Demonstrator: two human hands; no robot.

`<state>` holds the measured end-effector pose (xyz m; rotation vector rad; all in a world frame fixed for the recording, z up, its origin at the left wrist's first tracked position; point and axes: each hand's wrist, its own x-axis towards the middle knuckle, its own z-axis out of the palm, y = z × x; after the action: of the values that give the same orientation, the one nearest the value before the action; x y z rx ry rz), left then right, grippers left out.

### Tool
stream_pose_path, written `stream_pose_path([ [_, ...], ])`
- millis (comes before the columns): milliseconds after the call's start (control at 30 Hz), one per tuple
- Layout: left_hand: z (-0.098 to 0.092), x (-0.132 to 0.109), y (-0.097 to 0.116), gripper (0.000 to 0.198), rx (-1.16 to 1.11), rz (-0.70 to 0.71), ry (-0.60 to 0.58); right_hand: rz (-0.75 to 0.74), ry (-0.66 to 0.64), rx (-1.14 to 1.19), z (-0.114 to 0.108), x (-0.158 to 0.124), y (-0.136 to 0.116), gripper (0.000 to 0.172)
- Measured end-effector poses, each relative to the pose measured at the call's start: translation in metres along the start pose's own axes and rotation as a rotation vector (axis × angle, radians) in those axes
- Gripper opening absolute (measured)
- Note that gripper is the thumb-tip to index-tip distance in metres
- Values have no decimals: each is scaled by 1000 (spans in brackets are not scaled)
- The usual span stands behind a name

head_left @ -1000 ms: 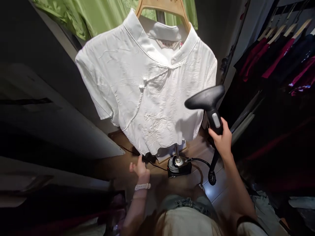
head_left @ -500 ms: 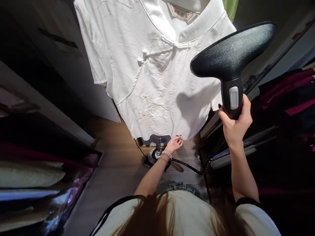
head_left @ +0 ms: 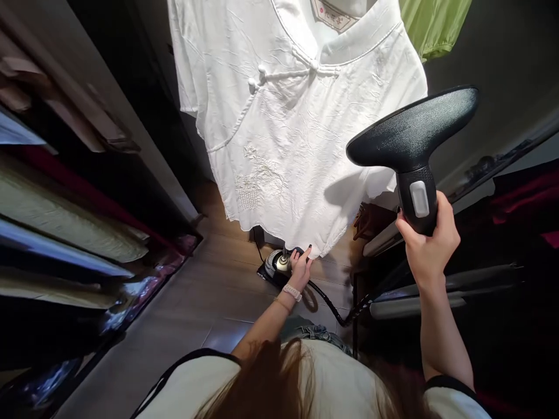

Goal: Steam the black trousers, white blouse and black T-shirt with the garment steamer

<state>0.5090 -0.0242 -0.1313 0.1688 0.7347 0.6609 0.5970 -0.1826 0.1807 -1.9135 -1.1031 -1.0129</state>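
A white short-sleeved blouse point(head_left: 288, 110) with knot buttons and pale embroidery hangs in front of me. My right hand point(head_left: 428, 241) is closed around the handle of a black garment steamer head point(head_left: 410, 137), held up to the right of the blouse and apart from the cloth. My left hand point(head_left: 300, 266), with a pale watch on its wrist, reaches down and pinches the blouse's bottom hem. The steamer's base point(head_left: 279, 265) stands on the floor just behind that hand, and its black hose point(head_left: 336, 311) curves away to the right.
Shelves with folded fabric point(head_left: 65, 233) line the left side. A green garment point(head_left: 432, 26) hangs behind the blouse at top right. Dark and red clothes point(head_left: 524, 203) fill the right. Wooden floor point(head_left: 192, 314) lies below.
The view swung left and the blouse shifted right. My left hand stays at the hem, now lower. The steamer head dropped a little, still beside the blouse.
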Motion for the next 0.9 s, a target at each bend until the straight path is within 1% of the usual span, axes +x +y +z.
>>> stream_pose_path([
  [33, -1, -5, -1, 41, -12, 40, 22, -7, -7, 5, -1, 0, 2, 50],
  [67, -2, -11, -2, 37, -26, 65, 18, -15, -16, 8, -1, 0, 4, 51],
  [100, -2, -17, -3, 33, -38, 68, -8, -27, -27, 7, -2, 2, 6, 52],
  [167, -2, -30, -4, 28, -44, 30, -73, -52, -48, -4, -5, 10, 7, 52],
  [267, -3, -47, -9, 33, -2, -29, -140, -89, -90, -31, -8, 27, 1, 52],
  [333, -6, -54, -15, 37, 35, -22, -187, -114, -136, -48, -7, 36, -8, 52],
  [367, -9, -56, -19, 38, 58, -12, -194, -128, -164, -56, -5, 39, -12, 52],
  [433, -15, -58, -27, 36, 117, 0, -154, -147, -217, -69, 0, 37, -19, 53],
  [500, -21, -58, -34, 34, 184, -13, -77, -156, -263, -83, 5, 27, -24, 54],
  [567, -25, -58, -40, 35, 223, -31, -37, -163, -314, -105, 9, 13, -26, 55],
  [633, -26, -59, -44, 37, 227, -37, -46, -174, -368, -140, 11, -1, -26, 53],
  [700, -25, -60, -48, 37, 216, -43, -81, -192, -403, -190, 9, -7, -26, 49],
  [800, -19, -60, -53, 34, 181, -55, -109, -230, -405, -274, 4, 1, -30, 47],
  [900, -12, -59, -60, 29, 131, -79, -113, -221, -350, -351, 0, 23, -35, 50],
])
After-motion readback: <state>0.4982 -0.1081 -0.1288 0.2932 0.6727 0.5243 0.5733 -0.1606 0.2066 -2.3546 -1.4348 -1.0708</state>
